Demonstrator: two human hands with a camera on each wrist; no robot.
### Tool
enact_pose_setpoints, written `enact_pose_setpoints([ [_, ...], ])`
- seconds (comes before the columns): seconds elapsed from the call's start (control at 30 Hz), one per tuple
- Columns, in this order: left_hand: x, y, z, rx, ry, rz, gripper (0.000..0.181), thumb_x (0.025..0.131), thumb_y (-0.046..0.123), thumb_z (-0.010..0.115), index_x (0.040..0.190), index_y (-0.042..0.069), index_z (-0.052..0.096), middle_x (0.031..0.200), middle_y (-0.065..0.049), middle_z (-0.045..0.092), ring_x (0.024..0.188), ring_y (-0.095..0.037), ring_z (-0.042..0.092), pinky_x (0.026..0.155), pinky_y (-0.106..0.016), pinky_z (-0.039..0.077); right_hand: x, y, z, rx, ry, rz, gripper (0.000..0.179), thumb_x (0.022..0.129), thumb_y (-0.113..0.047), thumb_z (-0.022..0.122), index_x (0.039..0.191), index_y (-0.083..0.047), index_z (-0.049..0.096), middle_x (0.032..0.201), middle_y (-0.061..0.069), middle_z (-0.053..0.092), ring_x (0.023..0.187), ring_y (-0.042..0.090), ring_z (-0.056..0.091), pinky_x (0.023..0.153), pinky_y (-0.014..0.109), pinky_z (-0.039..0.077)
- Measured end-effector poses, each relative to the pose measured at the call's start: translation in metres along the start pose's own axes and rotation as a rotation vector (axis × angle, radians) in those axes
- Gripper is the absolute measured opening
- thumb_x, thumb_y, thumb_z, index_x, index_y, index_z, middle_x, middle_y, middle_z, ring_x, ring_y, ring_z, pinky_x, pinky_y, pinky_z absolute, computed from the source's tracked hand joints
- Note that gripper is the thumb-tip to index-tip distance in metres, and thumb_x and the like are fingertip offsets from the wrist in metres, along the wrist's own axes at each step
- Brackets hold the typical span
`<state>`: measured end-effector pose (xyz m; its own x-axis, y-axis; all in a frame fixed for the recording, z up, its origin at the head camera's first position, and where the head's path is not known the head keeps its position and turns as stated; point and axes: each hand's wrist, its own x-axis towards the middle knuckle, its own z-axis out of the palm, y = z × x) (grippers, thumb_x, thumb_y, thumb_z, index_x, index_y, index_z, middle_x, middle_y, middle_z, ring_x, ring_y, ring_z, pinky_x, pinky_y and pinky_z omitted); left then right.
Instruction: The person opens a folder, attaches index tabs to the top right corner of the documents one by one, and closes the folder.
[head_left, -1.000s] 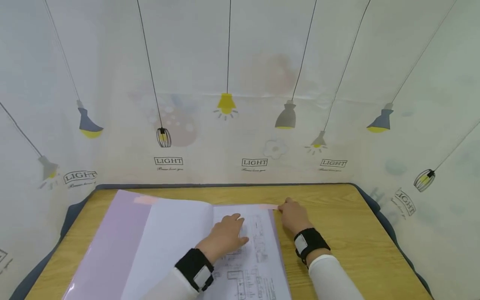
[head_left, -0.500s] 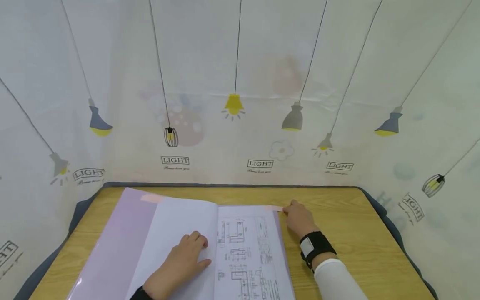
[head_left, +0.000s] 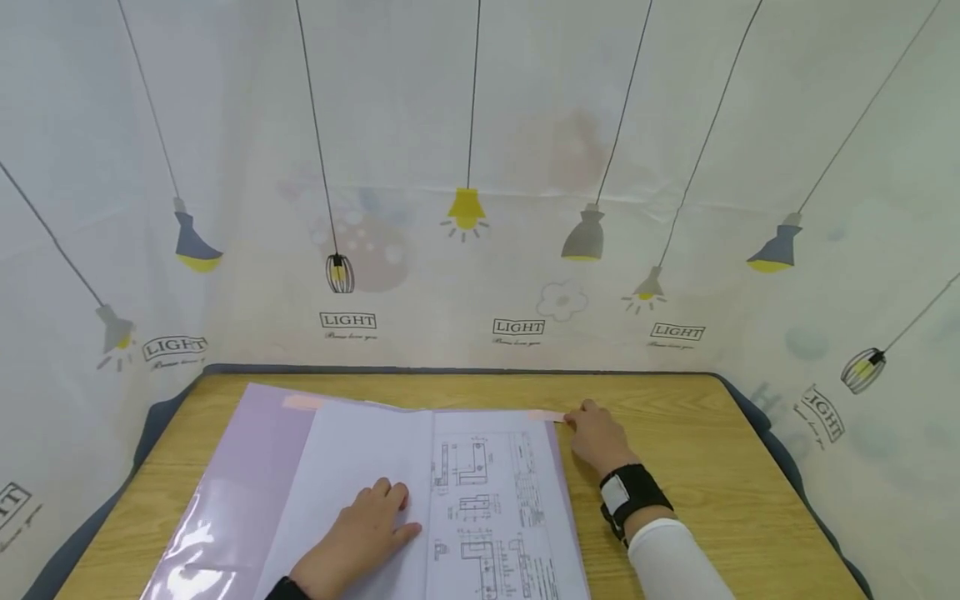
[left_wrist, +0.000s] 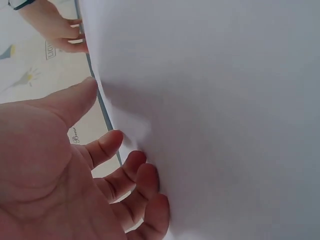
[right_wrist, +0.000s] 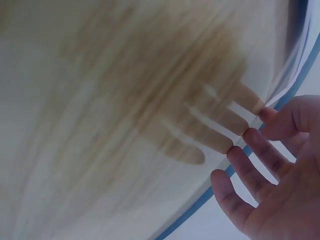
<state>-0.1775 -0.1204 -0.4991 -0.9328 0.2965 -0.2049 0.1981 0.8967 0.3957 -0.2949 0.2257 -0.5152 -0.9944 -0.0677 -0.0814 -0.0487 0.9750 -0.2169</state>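
An open purple folder (head_left: 258, 433) lies on the table, a blank white page (head_left: 360, 442) on its left and a page of technical drawings (head_left: 491, 500) on its right. My left hand (head_left: 363, 529) rests on the blank page near the fold, fingers loosely bent and thumb apart; the left wrist view has its fingertips (left_wrist: 156, 205) against the white paper. At the top right corner, my right hand (head_left: 600, 437) pinches the end of a pink tab (head_left: 546, 416) between thumb and index finger. The right wrist view shows its other fingers spread, tips down on the wood.
A second pink tab (head_left: 302, 402) sits at the top of the left cover. The wooden table (head_left: 697, 467) has a dark edge, and a pale curtain-like backdrop (head_left: 465, 108) printed with lamps rises behind and at both sides.
My left hand has moved from the drawing page leftward onto the blank page, which now lies flatter near the fold. My right hand stays at the tab.
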Motion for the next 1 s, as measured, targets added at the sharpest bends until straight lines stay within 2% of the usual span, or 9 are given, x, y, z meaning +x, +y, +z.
enact_pose_setpoints([
  [0.13, 0.001, 0.0, 0.002, 0.007, 0.019, 0.001, 0.035, 0.084, 0.04, 0.067, 0.101, 0.012, 0.054, 0.088, -0.002, 0.046, 0.075, -0.018, 0.045, 0.06, -0.037, 0.042, -0.003, 0.0, 0.001, -0.008, 0.032, -0.022, 0.036, 0.087, -0.006, 0.052, 0.122, -0.008, 0.06, 0.126, 0.018, 0.05, 0.113, 0.038, 0.051, 0.082, 0.053, 0.048],
  [0.27, 0.002, 0.0, 0.005, 0.01, 0.018, 0.002, 0.036, 0.083, 0.039, 0.068, 0.102, 0.011, 0.055, 0.087, -0.002, 0.046, 0.075, -0.017, 0.045, 0.06, -0.037, 0.042, -0.005, -0.001, 0.001, 0.006, 0.052, -0.016, 0.042, 0.086, -0.006, 0.055, 0.128, -0.003, 0.05, 0.124, 0.018, 0.054, 0.106, 0.036, 0.056, 0.072, 0.047, 0.051],
  [0.37, 0.003, -0.001, 0.006, 0.009, 0.022, 0.002, 0.035, 0.083, 0.038, 0.068, 0.101, 0.011, 0.054, 0.086, -0.002, 0.045, 0.075, -0.018, 0.043, 0.059, -0.037, 0.04, -0.006, -0.002, -0.003, 0.107, 0.02, 0.026, 0.05, 0.086, -0.004, 0.053, 0.133, 0.002, 0.04, 0.115, 0.019, 0.06, 0.085, 0.032, 0.062, 0.063, 0.043, 0.05],
  [0.43, 0.003, -0.002, 0.007, 0.009, 0.027, -0.001, 0.036, 0.083, 0.038, 0.069, 0.101, 0.011, 0.054, 0.087, -0.002, 0.045, 0.075, -0.018, 0.043, 0.059, -0.037, 0.04, -0.009, -0.003, -0.008, 0.208, -0.012, 0.055, 0.05, 0.086, -0.004, 0.05, 0.134, 0.003, 0.037, 0.115, 0.019, 0.06, 0.082, 0.029, 0.061, 0.064, 0.04, 0.049],
  [0.53, 0.003, -0.003, 0.008, 0.014, 0.03, -0.001, 0.037, 0.083, 0.038, 0.069, 0.102, 0.01, 0.054, 0.087, -0.002, 0.045, 0.075, -0.017, 0.044, 0.06, -0.036, 0.04, -0.017, -0.003, -0.015, 0.388, -0.059, 0.102, 0.041, 0.086, -0.009, 0.051, 0.125, 0.002, 0.043, 0.113, 0.019, 0.059, 0.084, 0.026, 0.058, 0.07, 0.039, 0.047],
  [0.63, 0.004, -0.004, 0.009, 0.018, 0.03, 0.003, 0.037, 0.083, 0.039, 0.069, 0.102, 0.011, 0.054, 0.087, -0.002, 0.045, 0.075, -0.017, 0.044, 0.06, -0.036, 0.04, -0.03, -0.002, -0.021, 0.475, -0.131, 0.124, 0.026, 0.089, -0.017, 0.056, 0.107, 0.001, 0.056, 0.1, 0.014, 0.06, 0.087, 0.023, 0.055, 0.073, 0.036, 0.045],
  [0.8, 0.004, -0.005, 0.01, 0.039, 0.041, 0.004, 0.037, 0.083, 0.04, 0.068, 0.102, 0.011, 0.054, 0.087, -0.001, 0.045, 0.075, -0.016, 0.044, 0.06, -0.035, 0.04, -0.048, -0.001, -0.019, 0.44, -0.303, 0.103, 0.021, 0.087, -0.026, 0.065, 0.083, -0.005, 0.065, 0.076, 0.004, 0.058, 0.07, 0.017, 0.051, 0.061, 0.028, 0.039],
  [0.87, 0.004, -0.005, 0.011, 0.039, 0.046, 0.004, 0.037, 0.083, 0.039, 0.069, 0.102, 0.011, 0.054, 0.086, -0.001, 0.044, 0.074, -0.016, 0.043, 0.059, -0.034, 0.04, -0.052, -0.001, -0.015, 0.423, -0.31, 0.089, 0.021, 0.085, -0.026, 0.068, 0.08, -0.006, 0.066, 0.073, 0.002, 0.056, 0.067, 0.017, 0.05, 0.059, 0.027, 0.038],
  [1.0, 0.003, -0.003, 0.01, 0.029, 0.048, 0.005, 0.036, 0.083, 0.039, 0.069, 0.101, 0.011, 0.055, 0.085, -0.001, 0.044, 0.073, -0.015, 0.042, 0.058, -0.033, 0.038, -0.054, -0.001, -0.005, 0.406, -0.261, 0.087, 0.02, 0.081, -0.023, 0.072, 0.074, -0.006, 0.064, 0.068, 0.0, 0.052, 0.064, 0.016, 0.046, 0.057, 0.027, 0.034],
])
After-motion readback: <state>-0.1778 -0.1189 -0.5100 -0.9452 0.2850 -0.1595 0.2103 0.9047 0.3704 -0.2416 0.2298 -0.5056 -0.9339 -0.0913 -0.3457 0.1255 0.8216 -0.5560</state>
